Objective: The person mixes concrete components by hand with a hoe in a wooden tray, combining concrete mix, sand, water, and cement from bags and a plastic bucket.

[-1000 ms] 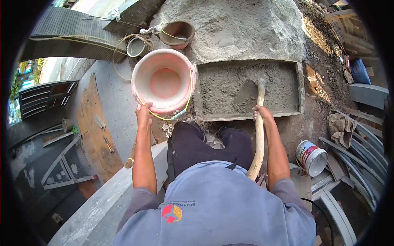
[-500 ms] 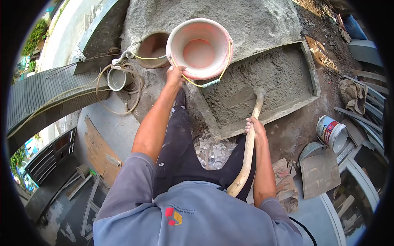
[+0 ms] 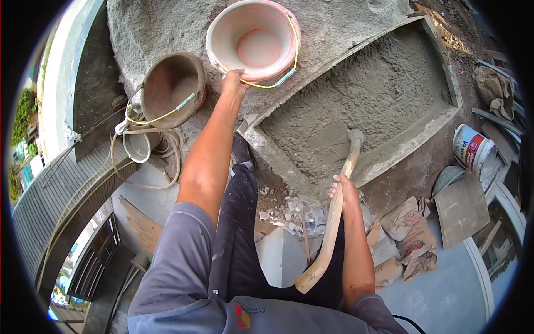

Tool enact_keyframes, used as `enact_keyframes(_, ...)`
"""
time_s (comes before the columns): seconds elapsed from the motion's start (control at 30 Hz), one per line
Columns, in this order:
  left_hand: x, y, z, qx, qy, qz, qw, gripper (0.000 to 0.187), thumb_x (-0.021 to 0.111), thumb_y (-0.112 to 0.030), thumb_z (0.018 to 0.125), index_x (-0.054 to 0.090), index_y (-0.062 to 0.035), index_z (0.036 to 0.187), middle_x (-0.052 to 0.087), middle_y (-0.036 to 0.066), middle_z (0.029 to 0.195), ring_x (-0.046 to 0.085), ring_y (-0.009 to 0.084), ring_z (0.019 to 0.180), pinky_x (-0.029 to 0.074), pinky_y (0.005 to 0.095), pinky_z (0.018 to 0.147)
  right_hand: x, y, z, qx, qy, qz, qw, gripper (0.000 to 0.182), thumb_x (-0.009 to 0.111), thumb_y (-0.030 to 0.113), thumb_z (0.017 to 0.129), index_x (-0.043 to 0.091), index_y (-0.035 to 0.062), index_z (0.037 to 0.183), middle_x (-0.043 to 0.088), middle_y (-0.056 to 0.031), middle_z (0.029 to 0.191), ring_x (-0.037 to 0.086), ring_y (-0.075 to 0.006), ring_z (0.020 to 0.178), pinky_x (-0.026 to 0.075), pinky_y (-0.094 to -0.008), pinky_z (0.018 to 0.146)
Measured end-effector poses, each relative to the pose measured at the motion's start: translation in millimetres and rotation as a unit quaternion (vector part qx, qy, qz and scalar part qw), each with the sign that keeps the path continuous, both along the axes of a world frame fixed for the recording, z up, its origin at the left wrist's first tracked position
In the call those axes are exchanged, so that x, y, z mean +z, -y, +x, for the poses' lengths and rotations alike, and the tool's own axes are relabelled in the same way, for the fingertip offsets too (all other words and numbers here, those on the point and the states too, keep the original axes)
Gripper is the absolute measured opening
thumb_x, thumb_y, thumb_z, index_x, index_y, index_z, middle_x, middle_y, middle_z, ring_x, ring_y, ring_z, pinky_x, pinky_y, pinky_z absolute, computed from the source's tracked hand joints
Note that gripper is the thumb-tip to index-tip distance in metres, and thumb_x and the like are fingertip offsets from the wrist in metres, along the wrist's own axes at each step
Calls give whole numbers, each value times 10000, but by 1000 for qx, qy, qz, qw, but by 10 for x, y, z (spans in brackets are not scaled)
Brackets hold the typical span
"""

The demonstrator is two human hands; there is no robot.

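My left hand [image 3: 233, 83] is closed on the near rim of a pinkish-white bucket [image 3: 256, 64], tilted so that its inside faces me. Its yellow handle hangs to the right, with a light-blue grip. My right hand [image 3: 346, 192] wraps round the pale wooden handle of a hoe [image 3: 328, 236]. The hoe's head lies in wet grey mortar [image 3: 384, 94], its blade largely covered. A shallow mixing trough [image 3: 409, 146] with raised edges holds the mortar. Left of the held bucket is a dark, dirty bucket [image 3: 183, 92] with a yellow handle.
A heap of grey sand [image 3: 161, 28] lies behind the buckets. At the left are a small pail [image 3: 137, 147] and a coiled hose [image 3: 177, 167]. Rubble [image 3: 289, 214] lies by my feet. To the right are a paint bucket [image 3: 470, 147], a flat board [image 3: 460, 209] and crumpled paper sacks [image 3: 409, 228].
My view has shifted and turned. The held bucket is further from the dark bucket, over the sand heap. The dark bucket's mouth now shows fully. My right hand keeps its hold on the hoe.
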State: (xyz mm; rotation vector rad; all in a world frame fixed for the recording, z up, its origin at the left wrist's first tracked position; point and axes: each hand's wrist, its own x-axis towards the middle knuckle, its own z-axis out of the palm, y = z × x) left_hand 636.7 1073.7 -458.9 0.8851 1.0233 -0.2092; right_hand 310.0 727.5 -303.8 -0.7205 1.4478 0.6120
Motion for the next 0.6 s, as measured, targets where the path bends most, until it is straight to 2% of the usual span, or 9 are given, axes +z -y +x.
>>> enact_keyframes(0.1, 128, -11, -52, -19, 4, 4, 1000, 461, 550, 62, 914, 391, 110, 1344, 512, 296, 1306, 638, 480, 1098, 594, 691, 827, 6, 200, 135, 43, -22, -7, 999, 260, 683, 295, 906, 519, 95, 930, 512, -28, 660, 505, -174, 516, 456, -348, 491)
enact_keyframes(0.17, 64, -79, -63, -28, 11, -9, 1000, 453, 549, 63, 922, 392, 114, 1344, 507, 297, 1304, 629, 485, 1108, 603, 681, 821, -155, 401, 247, 52, -9, 17, 998, 256, 687, 281, 903, 538, 77, 943, 524, -37, 667, 519, -173, 536, 466, -348, 487)
enact_keyframes(0.27, 216, -92, -30, -30, 4, 30, 999, 453, 549, 75, 917, 399, 112, 1343, 512, 291, 1294, 630, 482, 1105, 605, 680, 813, -364, 694, 334, 48, 8, 59, 997, 212, 689, 225, 905, 555, 65, 945, 540, -42, 680, 523, -162, 542, 483, -332, 488)
enact_keyframes(0.3, 110, -104, -38, -31, -9, 69, 997, 431, 568, -38, 983, 399, 110, 1350, 501, 295, 1334, 628, 485, 1106, 611, 664, 812, -418, 745, 387, 42, 17, 72, 996, 192, 688, 200, 907, 559, 64, 943, 545, -42, 684, 521, -156, 540, 489, -324, 490)
enact_keyframes(0.4, 380, -177, -40, -144, -24, 15, 989, 480, 557, -222, 1044, 398, 97, 1365, 486, 285, 1399, 628, 497, 1106, 603, 648, 848, -459, 815, 387, 21, 21, 96, 995, 124, 666, 122, 909, 563, 57, 932, 556, -38, 703, 516, -142, 541, 501, -305, 497)
enact_keyframes(0.43, 382, -235, -88, -166, -29, 6, 986, 590, 520, -359, 1065, 364, 60, 1450, 377, 275, 1525, 539, 538, 1229, 579, 642, 906, -460, 797, 374, -4, 18, 93, 995, 104, 653, 91, 907, 562, 45, 931, 559, -43, 715, 512, -146, 538, 495, -312, 491)
enact_keyframes(0.53, 439, -283, -180, -177, -106, 98, 974, 649, 541, -364, 1056, 308, 9, 1533, 258, 251, 1604, 400, 565, 1352, 535, 656, 965, -510, 704, 322, 6, 38, 98, 994, 94, 636, 88, 914, 566, 29, 939, 550, -50, 698, 507, -159, 526, 491, -322, 486)
enact_keyframes(0.57, 429, -315, -200, -191, -94, 76, 974, 696, 552, -369, 1048, 259, -24, 1577, 147, 239, 1645, 273, 589, 1415, 509, 671, 989, -526, 720, 297, 10, 27, 103, 994, 92, 628, 87, 914, 568, 24, 942, 549, -53, 697, 504, -164, 520, 490, -326, 484)
enact_keyframes(0.6, 519, -233, -236, -182, -125, 121, 968, 675, 571, -416, 1036, 321, -34, 1533, 326, 254, 1550, 417, 434, 1383, 498, 624, 1009, -536, 715, 282, 15, 12, 108, 994, 90, 620, 86, 914, 570, 18, 946, 548, -56, 696, 500, -168, 514, 489, -329, 483)
